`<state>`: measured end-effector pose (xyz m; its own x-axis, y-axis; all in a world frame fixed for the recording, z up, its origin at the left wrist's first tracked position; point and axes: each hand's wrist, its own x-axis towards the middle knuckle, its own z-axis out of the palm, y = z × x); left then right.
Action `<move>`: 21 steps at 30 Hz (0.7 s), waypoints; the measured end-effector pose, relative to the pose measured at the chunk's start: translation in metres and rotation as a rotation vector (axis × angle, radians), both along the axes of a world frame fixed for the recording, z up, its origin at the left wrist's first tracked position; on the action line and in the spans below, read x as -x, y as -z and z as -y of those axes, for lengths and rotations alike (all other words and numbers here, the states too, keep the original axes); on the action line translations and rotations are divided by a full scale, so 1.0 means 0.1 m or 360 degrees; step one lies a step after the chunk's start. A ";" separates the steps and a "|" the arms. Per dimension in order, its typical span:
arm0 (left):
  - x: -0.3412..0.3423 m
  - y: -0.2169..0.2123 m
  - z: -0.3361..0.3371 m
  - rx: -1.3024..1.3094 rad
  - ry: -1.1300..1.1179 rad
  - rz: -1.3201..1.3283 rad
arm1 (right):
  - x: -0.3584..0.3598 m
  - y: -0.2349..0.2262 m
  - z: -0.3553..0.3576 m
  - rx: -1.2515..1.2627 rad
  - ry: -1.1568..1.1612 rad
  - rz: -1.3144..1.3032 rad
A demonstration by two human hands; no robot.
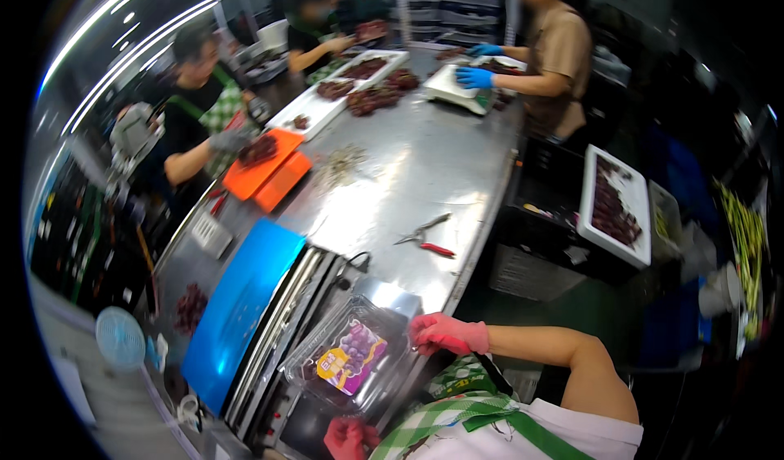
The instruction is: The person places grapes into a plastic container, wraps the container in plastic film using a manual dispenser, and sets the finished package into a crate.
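Observation:
A clear plastic clamshell box [298, 368] with a purple and yellow grape label lies in front of me on a metal work surface, dark fruit partly showing inside. My right hand [447, 333], in a pink glove, is closed at the box's right edge, with its fingertips against the plastic. My left hand [349, 438], gloved in pink too, is by the near edge of the box. Its fingers are curled, and what they grip, if anything, is hidden. Just left of the box stands a machine with a shiny blue cover [245, 305].
Red-handled pruning shears [437, 249] lie on the steel table [392, 158]. Orange trays [282, 181], white trays of grapes [314, 113] and a scale [457, 91] are farther off, with several people around. Right of the table stands a white foam box of grapes [641, 244].

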<state>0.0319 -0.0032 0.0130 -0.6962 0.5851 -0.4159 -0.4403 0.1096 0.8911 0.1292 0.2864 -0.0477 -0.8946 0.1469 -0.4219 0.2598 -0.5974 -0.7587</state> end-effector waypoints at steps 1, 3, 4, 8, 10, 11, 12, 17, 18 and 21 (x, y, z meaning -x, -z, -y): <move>0.01 -0.03 -0.05 -0.0045 0.0098 -0.0053 | -0.12 0.04 0.00 0.0079 0.0023 -0.0005; 0.04 -0.07 -0.27 -0.0160 0.0344 -0.0168 | -0.45 0.14 0.03 0.0093 0.0127 -0.0053; 0.02 -0.08 -0.38 -0.0041 0.0454 -0.0203 | -0.66 0.20 0.07 0.0234 0.0245 -0.0262; -0.27 -0.12 -1.10 -0.0131 0.1080 -0.0163 | -1.61 0.57 0.27 0.0823 0.0890 -0.0536; -0.56 -0.03 -1.42 -0.0073 0.1433 -0.0143 | -2.16 0.58 0.49 0.0609 0.1285 -0.0591; -0.75 -0.01 -1.55 -0.0127 0.1631 -0.0106 | -2.41 0.49 0.63 0.0504 0.1545 -0.0494; -0.89 0.09 -1.66 -0.0164 0.1794 -0.0035 | -2.61 0.47 0.80 0.0413 0.1806 -0.0385; -1.90 0.21 -2.08 -0.0076 0.2596 -0.0147 | -3.55 0.94 1.75 0.0231 0.2748 -0.0742; -2.11 0.25 -2.13 -0.0044 0.2754 -0.0236 | -3.70 1.05 1.94 0.0004 0.2875 -0.0830; -2.65 0.42 -2.22 -0.0099 0.3029 -0.0402 | -4.04 1.01 2.42 -0.0206 0.3353 -0.0809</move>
<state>0.2972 0.2193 -0.0289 0.7521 0.5425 -0.3742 0.3246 0.1891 0.9267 0.5336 0.0439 -0.1482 0.5778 0.7973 -0.1744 -0.7145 0.3909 -0.5803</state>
